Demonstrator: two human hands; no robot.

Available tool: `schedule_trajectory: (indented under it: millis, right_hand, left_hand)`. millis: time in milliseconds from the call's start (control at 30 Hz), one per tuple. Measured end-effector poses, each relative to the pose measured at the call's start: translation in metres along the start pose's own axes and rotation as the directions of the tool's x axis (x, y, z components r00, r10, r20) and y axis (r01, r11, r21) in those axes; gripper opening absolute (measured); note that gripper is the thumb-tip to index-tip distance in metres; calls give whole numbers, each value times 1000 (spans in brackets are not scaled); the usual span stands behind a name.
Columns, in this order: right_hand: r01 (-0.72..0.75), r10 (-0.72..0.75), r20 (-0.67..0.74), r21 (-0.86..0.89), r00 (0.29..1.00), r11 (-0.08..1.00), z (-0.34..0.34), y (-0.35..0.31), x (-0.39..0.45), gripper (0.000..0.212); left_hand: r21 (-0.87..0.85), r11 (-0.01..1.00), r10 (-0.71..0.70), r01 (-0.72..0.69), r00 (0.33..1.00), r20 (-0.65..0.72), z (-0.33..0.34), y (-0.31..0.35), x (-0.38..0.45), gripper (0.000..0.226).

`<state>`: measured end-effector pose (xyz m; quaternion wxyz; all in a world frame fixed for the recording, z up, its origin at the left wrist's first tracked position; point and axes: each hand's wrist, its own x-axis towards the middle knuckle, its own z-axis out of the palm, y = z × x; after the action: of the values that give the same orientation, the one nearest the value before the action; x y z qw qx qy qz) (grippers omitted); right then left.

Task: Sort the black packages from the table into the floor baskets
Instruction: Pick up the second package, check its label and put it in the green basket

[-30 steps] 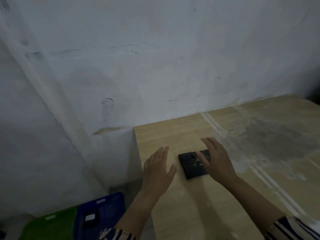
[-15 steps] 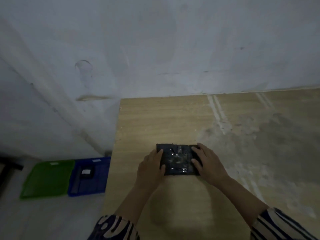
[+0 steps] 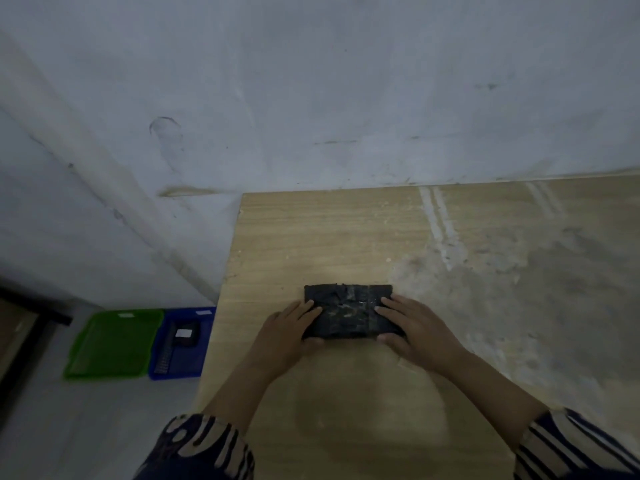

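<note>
A black package (image 3: 348, 308) wrapped in shiny film lies flat on the wooden table (image 3: 311, 230), near its left edge. My left hand (image 3: 282, 336) grips the package's left end, thumb under its near edge. My right hand (image 3: 415, 329) grips the right end the same way. On the floor to the left stand a green basket (image 3: 112, 342) and a blue basket (image 3: 181, 355) side by side. The blue basket holds a black package with a white label (image 3: 185, 336). Nothing shows inside the green one.
A scuffed white wall (image 3: 311, 98) runs behind the table and the baskets. The table's right half is stained grey (image 3: 554, 289). A dark frame (image 3: 31, 327) stands at the far left on the floor.
Both hands closed in from either side and took hold of the package's ends. My view tilted down and left, so the baskets show more fully.
</note>
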<state>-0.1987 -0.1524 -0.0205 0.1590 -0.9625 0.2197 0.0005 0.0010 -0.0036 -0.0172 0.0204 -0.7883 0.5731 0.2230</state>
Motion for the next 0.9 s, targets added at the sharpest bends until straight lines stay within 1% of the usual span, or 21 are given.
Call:
schedule_trajectory:
  millis: [33,67,100,167,200,300,367,433,600,700,800,833,900]
  right_hand:
    - [0,1,-20,40,1000,999,-4,-2,1,70]
    - [-15,19,-41,101,999,995,-7,-4,3,69]
    - [-41,54,-73,172,996,984,-13,-9,3,66]
    - [-79,113,-100,296,989,952,-26,-15,7,54]
    - [-77,122,-118,330,985,941,-31,-16,11,47]
    - [-39,134,-224,385,965,922,-42,-18,16,33]
    - [-10,143,-283,425,948,905,-53,-20,20,27]
    - [-2,177,-324,474,929,880,-67,-24,25,24]
    - [46,177,-404,486,898,873,-101,-37,33,15]
    - [73,153,-422,472,894,878,-116,-46,33,15]
    - [110,122,-441,466,889,878,-126,-59,32,16]
    - [115,131,-450,479,883,870,-129,-63,32,17]
    - [120,191,-476,549,859,827,-135,-71,30,24]
  left_hand:
    - [-28,1000,-8,7,1000,-26,-3,1,0,61]
    - [-92,996,-23,17,998,-65,-7,3,-1,56]
    - [-182,983,-44,19,990,-132,-12,6,-4,50]
    - [-353,935,-91,-18,953,-288,-22,10,-5,38]
    - [-404,914,-116,-38,930,-350,-26,12,-4,32]
    - [-482,870,-157,-109,864,-479,-42,15,-2,16]
    - [-483,863,-153,-149,835,-529,-55,17,-5,9]
    - [-476,863,-149,-168,815,-560,-67,18,-7,8]
    - [-488,847,-137,-210,801,-583,-93,22,-18,11]
    - [-409,880,-67,-242,789,-611,-109,25,-27,23]
    - [-246,934,44,-258,768,-639,-124,31,-32,31]
    - [-225,939,54,-260,757,-651,-127,33,-34,30]
    - [-266,921,29,-283,732,-680,-131,34,-41,23]
